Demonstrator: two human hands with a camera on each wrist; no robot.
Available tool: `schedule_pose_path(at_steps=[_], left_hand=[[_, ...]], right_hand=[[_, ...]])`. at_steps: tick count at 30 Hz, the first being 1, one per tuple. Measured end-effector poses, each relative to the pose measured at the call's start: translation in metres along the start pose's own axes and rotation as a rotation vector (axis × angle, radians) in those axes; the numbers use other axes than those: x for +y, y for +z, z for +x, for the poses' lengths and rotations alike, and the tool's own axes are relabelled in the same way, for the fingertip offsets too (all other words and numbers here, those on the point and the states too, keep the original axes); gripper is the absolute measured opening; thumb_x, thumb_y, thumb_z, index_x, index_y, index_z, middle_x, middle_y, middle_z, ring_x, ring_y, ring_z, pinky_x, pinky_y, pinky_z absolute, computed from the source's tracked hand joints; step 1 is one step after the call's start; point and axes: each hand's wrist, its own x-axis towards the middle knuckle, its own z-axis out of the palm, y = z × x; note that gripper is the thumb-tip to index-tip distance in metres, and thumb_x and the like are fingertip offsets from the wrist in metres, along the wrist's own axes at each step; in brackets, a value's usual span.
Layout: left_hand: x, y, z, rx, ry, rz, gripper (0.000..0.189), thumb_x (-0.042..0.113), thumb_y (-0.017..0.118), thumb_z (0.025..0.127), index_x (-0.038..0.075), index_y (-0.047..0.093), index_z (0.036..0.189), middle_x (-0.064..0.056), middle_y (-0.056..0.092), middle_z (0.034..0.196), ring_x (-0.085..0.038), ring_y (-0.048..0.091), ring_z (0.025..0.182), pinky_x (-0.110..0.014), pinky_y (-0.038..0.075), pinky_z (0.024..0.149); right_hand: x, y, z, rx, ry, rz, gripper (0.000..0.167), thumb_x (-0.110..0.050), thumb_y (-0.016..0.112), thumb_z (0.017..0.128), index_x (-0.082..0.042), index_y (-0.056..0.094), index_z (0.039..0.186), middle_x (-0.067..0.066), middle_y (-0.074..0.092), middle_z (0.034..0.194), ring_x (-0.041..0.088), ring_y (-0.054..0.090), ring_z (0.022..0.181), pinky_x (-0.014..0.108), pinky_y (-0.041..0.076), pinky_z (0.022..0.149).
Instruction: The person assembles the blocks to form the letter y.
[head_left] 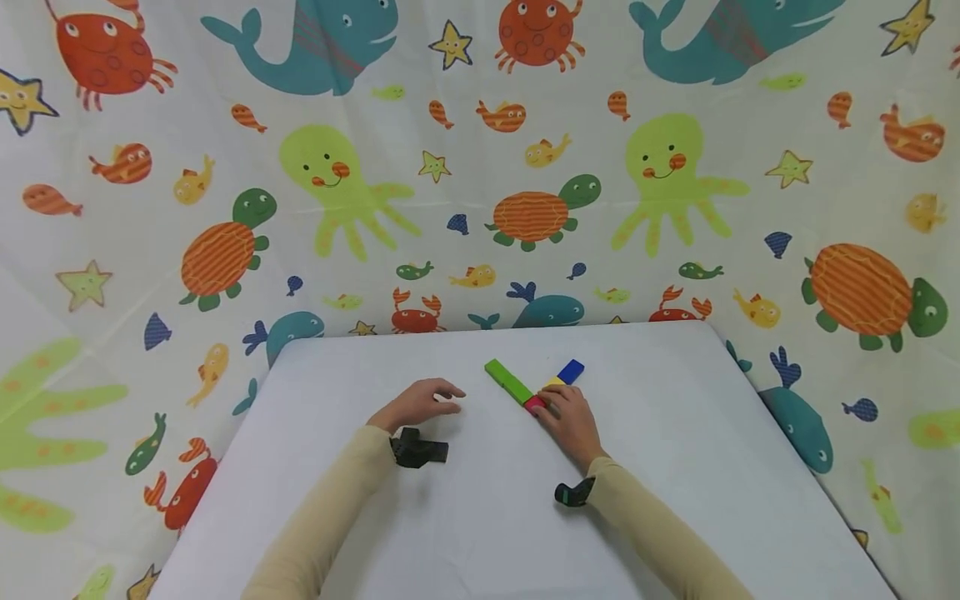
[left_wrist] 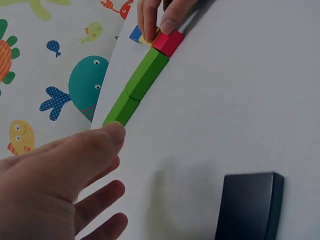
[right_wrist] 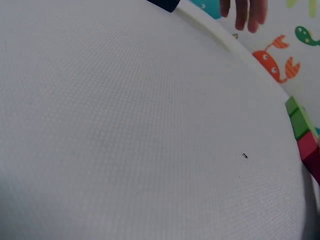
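Note:
On the white table, two green blocks lie end to end, with a red block at their near end. A yellow block and a blue block run off from the red one at an angle, making a V. My right hand pinches at the corner of the V, thumb on the red block and fingers against the yellow one, which they partly cover. To the left of the blocks, my left hand hovers with loosely bent fingers and nothing between them.
Each wrist carries a black camera, the left wrist camera and the right wrist camera. Behind the table hangs a cloth printed with sea animals. The table's far edge lies just beyond the blocks.

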Motion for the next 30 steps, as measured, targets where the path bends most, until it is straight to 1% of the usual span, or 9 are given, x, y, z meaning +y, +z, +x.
schedule_pose_path(at_steps=[3, 5, 8, 11, 16, 19, 22, 26, 30], left_hand=[[-0.005, -0.008, -0.010, -0.058, 0.019, 0.033, 0.032, 0.023, 0.067, 0.094, 0.010, 0.067, 0.124, -0.005, 0.063, 0.122, -0.027, 0.054, 0.116, -0.047, 0.046, 0.097], [-0.009, -0.010, -0.015, -0.096, 0.024, 0.050, 0.031, 0.021, 0.067, 0.093, 0.010, 0.068, 0.122, -0.003, 0.063, 0.121, -0.027, 0.054, 0.116, -0.046, 0.046, 0.097], [-0.015, -0.007, -0.025, -0.142, 0.029, 0.072, 0.032, 0.019, 0.071, 0.090, 0.011, 0.069, 0.121, -0.002, 0.062, 0.119, -0.026, 0.054, 0.114, -0.045, 0.046, 0.096], [-0.021, -0.003, -0.035, -0.169, 0.041, 0.081, 0.036, 0.018, 0.075, 0.087, 0.011, 0.068, 0.122, -0.003, 0.061, 0.116, -0.025, 0.054, 0.109, -0.044, 0.046, 0.092], [-0.026, 0.001, -0.045, -0.201, 0.097, 0.131, 0.042, 0.020, 0.077, 0.084, 0.010, 0.067, 0.124, -0.004, 0.060, 0.112, -0.024, 0.053, 0.102, -0.041, 0.045, 0.088], [-0.027, 0.004, -0.048, -0.209, 0.118, 0.176, 0.040, 0.017, 0.078, 0.083, 0.011, 0.068, 0.122, -0.002, 0.060, 0.111, -0.022, 0.053, 0.101, -0.039, 0.045, 0.088], [-0.026, 0.009, -0.049, -0.211, 0.129, 0.191, 0.038, 0.012, 0.078, 0.083, 0.010, 0.069, 0.119, -0.002, 0.061, 0.108, -0.021, 0.054, 0.100, -0.038, 0.046, 0.088], [-0.023, 0.014, -0.046, -0.212, 0.122, 0.201, 0.035, 0.007, 0.077, 0.082, 0.009, 0.070, 0.115, 0.000, 0.061, 0.104, -0.019, 0.057, 0.097, -0.039, 0.047, 0.087], [-0.020, 0.020, -0.037, -0.189, 0.125, 0.222, 0.035, 0.008, 0.078, 0.082, 0.011, 0.069, 0.116, 0.002, 0.061, 0.100, -0.016, 0.056, 0.092, -0.036, 0.048, 0.084]], right_hand=[[0.001, -0.001, 0.001, -0.001, 0.030, -0.012, 0.034, -0.030, 0.074, 0.089, -0.008, 0.072, 0.114, 0.005, 0.064, 0.115, 0.024, 0.051, 0.111, 0.042, 0.044, 0.096], [0.002, -0.002, 0.000, -0.002, 0.049, -0.018, 0.034, -0.030, 0.073, 0.089, -0.008, 0.072, 0.115, 0.005, 0.064, 0.116, 0.024, 0.051, 0.111, 0.042, 0.044, 0.097], [0.003, -0.002, -0.001, -0.017, 0.062, -0.020, 0.034, -0.030, 0.073, 0.089, -0.008, 0.071, 0.116, 0.005, 0.064, 0.117, 0.024, 0.051, 0.112, 0.043, 0.044, 0.097], [0.004, -0.001, -0.001, -0.019, 0.047, -0.018, 0.034, -0.030, 0.073, 0.090, -0.008, 0.071, 0.116, 0.005, 0.064, 0.117, 0.024, 0.051, 0.113, 0.043, 0.044, 0.097], [0.003, 0.002, 0.000, -0.006, 0.029, -0.022, 0.034, -0.030, 0.073, 0.089, -0.009, 0.072, 0.115, 0.004, 0.065, 0.116, 0.024, 0.051, 0.112, 0.043, 0.044, 0.097], [0.001, 0.004, 0.000, -0.007, 0.025, -0.023, 0.034, -0.030, 0.074, 0.089, -0.009, 0.072, 0.115, 0.004, 0.064, 0.116, 0.024, 0.052, 0.112, 0.043, 0.044, 0.096], [-0.001, 0.004, -0.001, -0.009, 0.023, -0.004, 0.034, -0.029, 0.074, 0.088, -0.008, 0.072, 0.114, 0.005, 0.065, 0.116, 0.024, 0.052, 0.111, 0.044, 0.044, 0.096], [-0.002, 0.004, -0.002, -0.013, 0.027, -0.002, 0.034, -0.030, 0.073, 0.089, -0.008, 0.072, 0.115, 0.005, 0.064, 0.115, 0.024, 0.052, 0.111, 0.044, 0.044, 0.095], [-0.003, 0.002, -0.001, -0.003, 0.021, -0.008, 0.033, -0.029, 0.074, 0.088, -0.009, 0.072, 0.114, 0.004, 0.065, 0.114, 0.023, 0.052, 0.111, 0.043, 0.045, 0.095]])
